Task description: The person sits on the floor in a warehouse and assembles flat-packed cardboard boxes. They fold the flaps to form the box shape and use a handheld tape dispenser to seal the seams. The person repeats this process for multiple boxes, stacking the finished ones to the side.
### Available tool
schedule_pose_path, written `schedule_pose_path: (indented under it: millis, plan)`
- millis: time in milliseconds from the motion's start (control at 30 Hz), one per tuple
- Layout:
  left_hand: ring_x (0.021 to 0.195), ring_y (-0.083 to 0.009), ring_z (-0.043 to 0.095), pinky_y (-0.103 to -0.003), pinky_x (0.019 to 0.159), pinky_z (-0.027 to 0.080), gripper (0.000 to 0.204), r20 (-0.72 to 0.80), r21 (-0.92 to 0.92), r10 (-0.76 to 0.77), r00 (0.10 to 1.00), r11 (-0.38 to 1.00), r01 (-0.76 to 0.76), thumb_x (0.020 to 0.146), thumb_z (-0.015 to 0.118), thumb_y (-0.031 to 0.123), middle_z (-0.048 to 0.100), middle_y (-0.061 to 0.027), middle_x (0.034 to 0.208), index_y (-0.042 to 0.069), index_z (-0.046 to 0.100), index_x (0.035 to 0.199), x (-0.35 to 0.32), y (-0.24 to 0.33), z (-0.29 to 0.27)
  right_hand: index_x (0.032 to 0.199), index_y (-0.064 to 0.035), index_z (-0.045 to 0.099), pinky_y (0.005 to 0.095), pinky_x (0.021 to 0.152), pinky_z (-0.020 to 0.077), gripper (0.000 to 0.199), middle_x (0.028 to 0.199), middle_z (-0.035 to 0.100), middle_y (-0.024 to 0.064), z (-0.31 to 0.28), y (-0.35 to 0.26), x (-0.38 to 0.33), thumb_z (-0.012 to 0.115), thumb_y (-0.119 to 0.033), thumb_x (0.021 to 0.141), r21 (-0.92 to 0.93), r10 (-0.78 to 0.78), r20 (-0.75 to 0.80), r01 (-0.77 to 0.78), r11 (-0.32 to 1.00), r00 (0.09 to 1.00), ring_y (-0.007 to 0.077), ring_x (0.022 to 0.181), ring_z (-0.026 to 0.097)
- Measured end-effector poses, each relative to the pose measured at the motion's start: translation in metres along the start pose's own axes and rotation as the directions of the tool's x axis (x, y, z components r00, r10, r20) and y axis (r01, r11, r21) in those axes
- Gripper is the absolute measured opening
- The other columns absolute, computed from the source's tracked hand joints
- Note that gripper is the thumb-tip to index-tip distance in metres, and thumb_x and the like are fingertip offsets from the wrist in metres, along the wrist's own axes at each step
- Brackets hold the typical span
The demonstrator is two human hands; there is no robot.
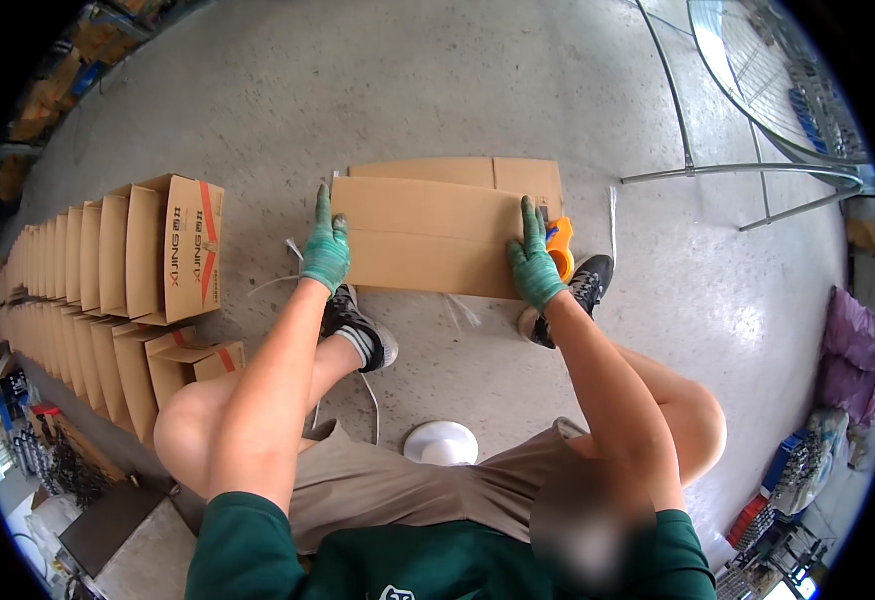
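Between my two hands is a brown cardboard box [427,240], its closed top folded flat, with a seam running across it. My left hand [326,250], in a green work glove, presses on the box's left end with the fingers pointing away from me. On the opposite end my right hand [534,260], gloved the same way, grips it with the thumb over the top edge. An orange tape dispenser [562,246] stands just right of my right hand, partly hidden by it. Behind the held box lies another piece of brown cardboard [457,170].
Two long rows of open cardboard boxes [147,250] stretch along the left. A metal frame with a wire-mesh top [767,80] stands at the far right. White strapping strips [612,225] lie on the floor. A round white object [441,442] is below me.
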State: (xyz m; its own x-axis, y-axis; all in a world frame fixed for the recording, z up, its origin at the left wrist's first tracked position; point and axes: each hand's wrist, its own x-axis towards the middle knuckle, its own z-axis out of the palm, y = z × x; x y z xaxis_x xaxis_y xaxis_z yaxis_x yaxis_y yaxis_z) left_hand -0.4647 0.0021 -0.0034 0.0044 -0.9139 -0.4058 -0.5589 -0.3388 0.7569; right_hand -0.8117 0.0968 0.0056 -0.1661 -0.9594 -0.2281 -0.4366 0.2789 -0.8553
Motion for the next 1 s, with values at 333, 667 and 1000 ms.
schedule_pose_path:
  millis: [333, 667, 1000]
  plan:
    - [0.137, -0.0316, 0.047, -0.037, 0.113, 0.037, 0.049, -0.130, 0.065, 0.426, 0.895, 0.905, -0.421, 0.104, 0.042, 0.008, 0.044, -0.0170, 0.151, 0.015, 0.041, 0.152, -0.008, 0.002, 0.002, 0.138, -0.0241, 0.052, 0.0457, 0.098, 0.0503, 0.044, 0.123, 0.067, 0.0208, -0.023, 0.091, 0.033, 0.052, -0.036, 0.096, -0.613, 0.420, 0.078, -0.289, 0.735, 0.904, 0.0393, 0.118, 0.062]
    - [0.133, -0.0330, 0.050, -0.037, 0.111, 0.040, 0.052, -0.169, 0.117, 0.409, 0.897, 0.912, -0.394, 0.101, 0.044, 0.006, 0.048, -0.0168, 0.147, 0.019, 0.041, 0.152, -0.005, -0.014, 0.001, 0.123, -0.0169, 0.064, 0.0384, 0.089, 0.0532, 0.033, 0.110, 0.071, 0.0113, -0.054, 0.115, 0.046, 0.054, -0.019, 0.092, -0.267, 0.324, -0.144, -0.352, 0.897, 0.935, 0.0281, 0.100, 0.067]
    - [0.129, -0.0365, 0.052, -0.039, 0.108, 0.042, 0.054, -0.136, 0.106, 0.379, 0.915, 0.924, -0.367, 0.098, 0.046, 0.004, 0.050, -0.0188, 0.145, 0.020, 0.045, 0.150, 0.001, -0.015, 0.001, 0.119, 0.0039, 0.064, 0.0318, 0.100, 0.0468, 0.049, 0.113, 0.066, 0.0118, -0.078, -0.097, 0.038, 0.047, -0.016, 0.078, 0.570, -0.211, 0.176, 0.075, 0.818, 0.961, 0.0198, 0.105, 0.061]
